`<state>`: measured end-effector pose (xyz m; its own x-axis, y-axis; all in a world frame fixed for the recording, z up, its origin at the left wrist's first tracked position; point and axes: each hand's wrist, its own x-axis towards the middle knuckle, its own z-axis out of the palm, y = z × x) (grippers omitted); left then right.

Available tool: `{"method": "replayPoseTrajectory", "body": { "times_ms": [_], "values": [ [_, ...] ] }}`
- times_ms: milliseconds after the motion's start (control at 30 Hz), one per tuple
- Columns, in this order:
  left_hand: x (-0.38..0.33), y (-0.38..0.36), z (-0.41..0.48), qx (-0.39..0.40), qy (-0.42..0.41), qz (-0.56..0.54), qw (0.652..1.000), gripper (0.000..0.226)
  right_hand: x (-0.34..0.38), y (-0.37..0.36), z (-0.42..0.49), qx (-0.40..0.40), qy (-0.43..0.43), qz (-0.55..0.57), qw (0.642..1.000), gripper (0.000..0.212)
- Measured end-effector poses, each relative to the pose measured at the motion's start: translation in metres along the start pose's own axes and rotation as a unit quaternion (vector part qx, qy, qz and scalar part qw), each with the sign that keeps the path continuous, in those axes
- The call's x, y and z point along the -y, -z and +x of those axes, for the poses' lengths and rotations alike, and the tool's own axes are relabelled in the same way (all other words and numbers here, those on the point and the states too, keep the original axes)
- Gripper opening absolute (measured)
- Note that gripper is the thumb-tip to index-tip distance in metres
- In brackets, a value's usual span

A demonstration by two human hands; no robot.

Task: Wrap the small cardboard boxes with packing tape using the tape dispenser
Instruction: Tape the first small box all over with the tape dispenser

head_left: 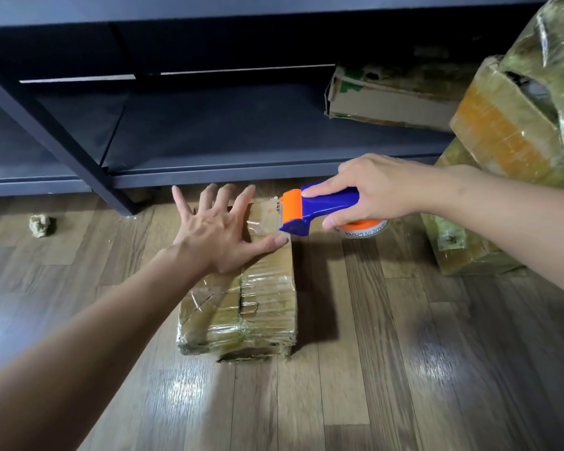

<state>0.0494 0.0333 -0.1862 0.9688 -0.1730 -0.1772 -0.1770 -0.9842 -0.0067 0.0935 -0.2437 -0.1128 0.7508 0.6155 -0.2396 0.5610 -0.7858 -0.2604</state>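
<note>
The small cardboard box (264, 297) is lying on the floor (404, 353) by the shelf's (241, 131) front edge. The left hand (215, 232), grip spread flat, is pressing its far end, likely steadying it against the dispenser's pull. The right hand's (381, 187) grip is wrapping the tape dispenser (310, 209), holding its blade over the box's far right edge.

You look down at a wood-plank floor (388, 369) with glossy patches of light; a dark metal shelf (241, 135) stands ahead.
</note>
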Motion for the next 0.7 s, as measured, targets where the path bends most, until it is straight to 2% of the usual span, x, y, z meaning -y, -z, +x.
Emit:
{"method": "replayPoseTrajectory", "body": {
  "times_ms": [100, 200, 333, 400, 700],
  "values": [
    [-0.023, 0.003, -0.007, 0.002, -0.017, -0.014, 1.0, 0.122, 0.003, 0.0, 0.0, -0.004, -0.002, 0.008, 1.0, 0.06],
    [-0.047, 0.005, -0.005, 0.029, 0.022, -0.03, 0.999, 0.132, 0.005, 0.0, 0.0, -0.007, -0.001, 0.008, 1.0, 0.06],
    [-0.055, 0.006, -0.001, 0.013, 0.043, -0.03, 0.999, 0.096, 0.008, 0.001, 0.0, -0.003, -0.004, 0.01, 1.0, 0.06],
    [-0.049, 0.005, -0.004, -0.005, 0.037, -0.034, 0.999, 0.086, 0.011, 0.002, -0.001, 0.001, -0.004, 0.022, 1.0, 0.062],
    [-0.013, 0.003, -0.018, -0.037, 0.045, -0.12, 0.991, 0.091, 0.01, 0.007, -0.009, -0.003, 0.007, 0.1, 0.995, 0.067]
  ]
}}
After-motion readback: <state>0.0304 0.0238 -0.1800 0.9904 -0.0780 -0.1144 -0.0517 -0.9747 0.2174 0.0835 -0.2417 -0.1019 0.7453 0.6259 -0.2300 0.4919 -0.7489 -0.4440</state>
